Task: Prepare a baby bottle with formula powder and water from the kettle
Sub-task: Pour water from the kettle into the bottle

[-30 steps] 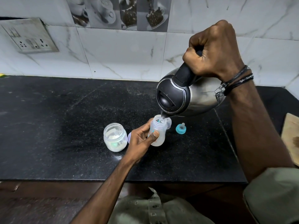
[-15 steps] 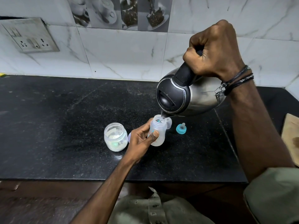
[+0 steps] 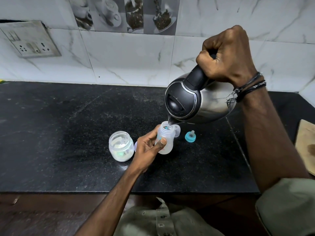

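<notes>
A clear baby bottle [image 3: 166, 138] stands uncapped on the black counter [image 3: 68, 133]. My left hand [image 3: 146, 147] grips its side. My right hand [image 3: 226, 57] holds the black handle of a steel kettle [image 3: 204, 103], tilted so its spout sits over the bottle's mouth. An open clear jar of white formula powder [image 3: 121, 146] stands just left of my left hand. The teal teat ring [image 3: 190, 136] lies on the counter right of the bottle. A clear cap [image 3: 177, 130] shows behind the bottle.
A white marble tiled wall with a socket plate [image 3: 29, 41] runs behind the counter. A wooden board [image 3: 306, 147] lies at the right edge. The counter's front edge is close to my body.
Nothing has visibly moved; the kettle stays tilted over the bottle and my left hand keeps its grip.
</notes>
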Tool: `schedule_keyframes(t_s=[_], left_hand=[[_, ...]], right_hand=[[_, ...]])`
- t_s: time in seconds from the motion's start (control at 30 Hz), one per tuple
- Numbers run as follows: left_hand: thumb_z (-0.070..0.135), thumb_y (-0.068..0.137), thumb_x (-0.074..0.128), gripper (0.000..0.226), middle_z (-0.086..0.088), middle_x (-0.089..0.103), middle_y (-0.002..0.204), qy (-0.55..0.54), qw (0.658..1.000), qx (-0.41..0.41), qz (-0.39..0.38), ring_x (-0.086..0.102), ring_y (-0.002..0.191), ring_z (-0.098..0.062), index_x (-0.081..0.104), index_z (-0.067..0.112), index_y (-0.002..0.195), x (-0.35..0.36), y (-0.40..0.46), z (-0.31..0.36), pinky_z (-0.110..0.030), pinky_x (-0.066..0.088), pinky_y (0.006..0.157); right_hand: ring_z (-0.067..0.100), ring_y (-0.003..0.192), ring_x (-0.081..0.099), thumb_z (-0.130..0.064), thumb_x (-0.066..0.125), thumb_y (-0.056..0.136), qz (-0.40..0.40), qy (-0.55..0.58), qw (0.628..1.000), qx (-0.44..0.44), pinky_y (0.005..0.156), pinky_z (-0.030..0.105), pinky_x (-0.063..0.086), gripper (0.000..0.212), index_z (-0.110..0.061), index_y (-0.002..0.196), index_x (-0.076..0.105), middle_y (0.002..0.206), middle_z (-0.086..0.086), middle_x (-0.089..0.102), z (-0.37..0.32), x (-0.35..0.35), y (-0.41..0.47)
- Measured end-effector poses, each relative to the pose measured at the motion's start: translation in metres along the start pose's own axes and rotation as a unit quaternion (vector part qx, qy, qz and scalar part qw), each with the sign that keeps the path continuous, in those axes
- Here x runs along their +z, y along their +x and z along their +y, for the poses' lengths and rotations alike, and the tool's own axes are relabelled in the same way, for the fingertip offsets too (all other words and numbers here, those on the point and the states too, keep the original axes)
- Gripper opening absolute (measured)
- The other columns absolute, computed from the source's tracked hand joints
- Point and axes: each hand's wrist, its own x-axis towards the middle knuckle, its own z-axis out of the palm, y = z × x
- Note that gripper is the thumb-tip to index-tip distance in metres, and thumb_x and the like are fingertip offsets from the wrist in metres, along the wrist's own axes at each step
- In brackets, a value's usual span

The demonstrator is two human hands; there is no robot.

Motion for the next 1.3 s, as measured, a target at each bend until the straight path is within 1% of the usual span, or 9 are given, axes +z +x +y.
schedule_keyframes(t_s=[0.17, 0.3, 0.43, 0.57, 0.73, 0.87, 1.0, 1.2, 1.3], left_hand=[[0.047, 0.084, 0.074, 0.065, 0.008, 0.063, 0.140, 0.001, 1.000, -0.013, 0.005, 0.055, 0.134, -0.009, 0.056, 0.017, 0.139, 0.000, 0.002, -0.002, -0.022, 0.045, 0.104], [0.045, 0.085, 0.075, 0.067, 0.005, 0.064, 0.139, 0.010, 1.000, -0.016, 0.022, 0.056, 0.133, -0.010, 0.054, 0.014, 0.141, -0.001, 0.005, -0.003, -0.027, 0.045, 0.108], [0.015, 0.095, 0.065, 0.044, 0.010, 0.066, 0.136, 0.040, 0.999, -0.006, 0.036, 0.057, 0.130, -0.007, 0.057, 0.016, 0.138, -0.002, 0.010, -0.006, -0.023, 0.045, 0.105], [-0.001, 0.096, 0.058, 0.044, 0.016, 0.068, 0.130, 0.057, 0.998, 0.001, 0.038, 0.059, 0.126, -0.003, 0.057, 0.019, 0.135, -0.001, 0.015, -0.012, -0.020, 0.046, 0.102], [-0.005, 0.094, 0.059, 0.047, 0.019, 0.070, 0.124, 0.070, 0.996, 0.003, 0.056, 0.062, 0.121, -0.001, 0.058, 0.023, 0.131, 0.002, 0.023, -0.014, -0.017, 0.047, 0.098], [-0.008, 0.089, 0.065, 0.049, 0.023, 0.073, 0.115, 0.079, 0.994, -0.004, 0.081, 0.065, 0.112, 0.004, 0.060, 0.025, 0.125, 0.005, 0.029, -0.017, -0.015, 0.049, 0.093], [0.000, 0.083, 0.069, 0.047, 0.022, 0.075, 0.111, 0.081, 0.991, -0.010, 0.104, 0.067, 0.107, 0.003, 0.062, 0.026, 0.121, 0.005, 0.034, -0.023, -0.016, 0.051, 0.091], [-0.011, 0.083, 0.071, 0.053, 0.022, 0.075, 0.110, 0.083, 0.989, -0.023, 0.123, 0.068, 0.107, 0.002, 0.062, 0.025, 0.121, 0.004, 0.042, -0.034, -0.017, 0.052, 0.091], [-0.005, 0.078, 0.076, 0.053, 0.023, 0.075, 0.108, 0.084, 0.987, -0.031, 0.136, 0.069, 0.106, 0.003, 0.062, 0.025, 0.120, 0.004, 0.046, -0.037, -0.016, 0.052, 0.090]], right_hand=[[0.027, 0.045, 0.025, -0.022, 0.050, 0.067, 0.000, 0.038, 0.999, 0.017, 0.047, 0.024, 0.019, 0.023, -0.014, 0.047, 0.042, 0.041, -0.001, 0.023, 0.009, 0.003, -0.002], [0.030, 0.043, 0.030, -0.019, 0.053, 0.071, 0.005, 0.070, 0.996, 0.062, 0.046, 0.031, 0.022, 0.031, -0.005, 0.046, 0.043, 0.044, 0.013, 0.027, 0.024, 0.010, -0.005], [0.018, 0.049, 0.019, -0.018, 0.049, 0.073, 0.025, 0.138, 0.984, 0.110, 0.045, 0.038, 0.017, 0.036, -0.004, 0.046, 0.029, 0.048, 0.017, 0.024, 0.038, 0.019, -0.012], [0.015, 0.049, 0.019, -0.019, 0.048, 0.072, 0.038, 0.163, 0.974, 0.150, 0.046, 0.039, 0.016, 0.036, -0.006, 0.047, 0.027, 0.049, 0.008, 0.023, 0.051, 0.029, -0.019], [0.014, 0.048, 0.016, -0.019, 0.049, 0.072, 0.050, 0.185, 0.964, 0.185, 0.049, 0.031, 0.013, 0.038, -0.017, 0.046, 0.021, 0.050, 0.001, 0.020, 0.067, 0.043, -0.025], [0.009, 0.044, 0.015, -0.020, 0.051, 0.073, 0.062, 0.196, 0.950, 0.234, 0.047, 0.026, 0.013, 0.042, -0.019, 0.043, 0.022, 0.041, -0.008, 0.017, 0.084, 0.055, -0.028], [0.007, 0.042, 0.014, -0.021, 0.051, 0.073, 0.086, 0.189, 0.937, 0.281, 0.046, 0.025, 0.014, 0.043, -0.020, 0.042, 0.022, 0.038, -0.006, 0.018, 0.100, 0.068, -0.032], [0.009, 0.043, 0.016, -0.025, 0.052, 0.075, 0.112, 0.195, 0.915, 0.336, 0.047, 0.026, 0.017, 0.045, -0.019, 0.043, 0.022, 0.040, -0.008, 0.017, 0.119, 0.097, -0.033], [0.011, 0.045, 0.016, -0.027, 0.052, 0.074, 0.125, 0.201, 0.901, 0.365, 0.048, 0.027, 0.017, 0.045, -0.019, 0.042, 0.022, 0.044, -0.010, 0.016, 0.127, 0.112, -0.030]])
